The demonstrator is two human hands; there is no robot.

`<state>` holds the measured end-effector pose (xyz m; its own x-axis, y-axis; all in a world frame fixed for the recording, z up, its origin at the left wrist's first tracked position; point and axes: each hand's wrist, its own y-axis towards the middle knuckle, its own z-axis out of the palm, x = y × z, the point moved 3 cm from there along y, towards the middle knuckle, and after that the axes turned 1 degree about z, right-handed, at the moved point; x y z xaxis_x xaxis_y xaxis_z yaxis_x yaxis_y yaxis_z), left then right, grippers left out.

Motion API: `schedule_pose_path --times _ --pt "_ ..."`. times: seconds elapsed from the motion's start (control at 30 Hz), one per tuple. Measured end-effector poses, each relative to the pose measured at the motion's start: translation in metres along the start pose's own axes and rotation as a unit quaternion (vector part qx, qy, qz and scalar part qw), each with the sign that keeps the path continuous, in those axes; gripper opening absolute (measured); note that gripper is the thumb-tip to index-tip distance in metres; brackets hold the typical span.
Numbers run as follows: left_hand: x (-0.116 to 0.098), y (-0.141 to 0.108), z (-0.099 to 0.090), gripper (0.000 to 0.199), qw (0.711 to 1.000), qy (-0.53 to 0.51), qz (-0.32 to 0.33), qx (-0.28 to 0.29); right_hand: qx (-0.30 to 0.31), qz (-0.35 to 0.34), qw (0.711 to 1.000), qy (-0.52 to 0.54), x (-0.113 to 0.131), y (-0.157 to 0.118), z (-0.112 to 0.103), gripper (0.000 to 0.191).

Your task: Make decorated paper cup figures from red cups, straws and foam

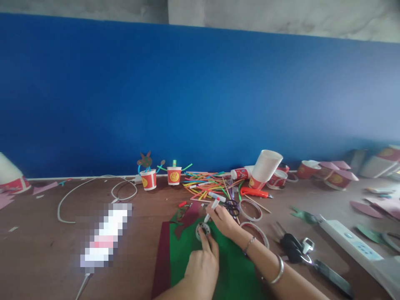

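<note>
A green sheet (234, 266) lies on top of a dark red sheet (161, 258) on the table. With its fingertips, my left hand (202, 262) holds a small round disc with dark holes (203, 229) down against the green sheet. My right hand (223, 218) is closed around a white marker with a red end (213, 208), its lower tip pointing down beside the disc's upper edge. Whether the tip touches the sheet cannot be made out. Cut scraps of dark red paper (191, 216) and green paper lie just above the disc.
Scissors (231, 207), tape rolls (250, 209) and a red cutter (254, 192) lie behind my right hand, near colourful sticks (203, 185) and stacked paper cups (265, 166). Keys (293, 246) and a power strip (350, 237) lie right; a blurred lit device (106, 237) lies left. Decorated cups (148, 180) stand behind.
</note>
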<state>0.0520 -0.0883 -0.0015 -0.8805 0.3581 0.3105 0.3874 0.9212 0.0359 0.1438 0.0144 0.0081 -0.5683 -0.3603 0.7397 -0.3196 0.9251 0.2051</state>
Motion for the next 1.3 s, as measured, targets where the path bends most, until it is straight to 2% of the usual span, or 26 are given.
schedule_pose_path --times 0.13,0.43,0.53,0.63,0.77,1.0,1.13,1.3 --pt "0.002 -0.001 -0.003 0.057 1.000 -0.001 0.013 0.023 -0.027 -0.001 0.999 0.021 0.003 -0.016 -0.005 0.033" --pt "0.013 0.004 -0.014 0.055 0.996 -0.048 0.016 0.068 -0.067 0.000 0.998 -0.013 0.006 -0.046 -0.010 0.025" --pt "0.023 0.008 -0.024 0.052 0.991 -0.070 0.042 0.108 -0.064 -0.004 0.997 -0.032 0.008 -0.055 -0.010 0.024" --pt "0.033 0.011 -0.038 0.051 0.984 -0.088 0.097 0.125 -0.066 -0.023 0.996 -0.055 0.012 -0.063 -0.010 0.024" --pt "0.045 0.017 -0.051 0.032 0.971 -0.111 0.154 0.144 -0.057 -0.056 0.992 -0.093 0.018 -0.074 -0.011 0.021" --pt "0.054 0.034 -0.053 0.018 0.955 -0.089 0.250 0.134 -0.043 -0.122 0.981 -0.146 0.035 -0.092 -0.009 0.011" --pt "0.054 0.040 -0.053 0.015 0.949 -0.088 0.273 0.127 -0.048 -0.157 0.969 -0.183 0.041 -0.094 -0.005 0.009" --pt "0.053 0.045 -0.060 0.017 0.939 -0.078 0.288 0.171 -0.036 -0.190 0.954 -0.229 0.049 -0.101 0.002 0.011"
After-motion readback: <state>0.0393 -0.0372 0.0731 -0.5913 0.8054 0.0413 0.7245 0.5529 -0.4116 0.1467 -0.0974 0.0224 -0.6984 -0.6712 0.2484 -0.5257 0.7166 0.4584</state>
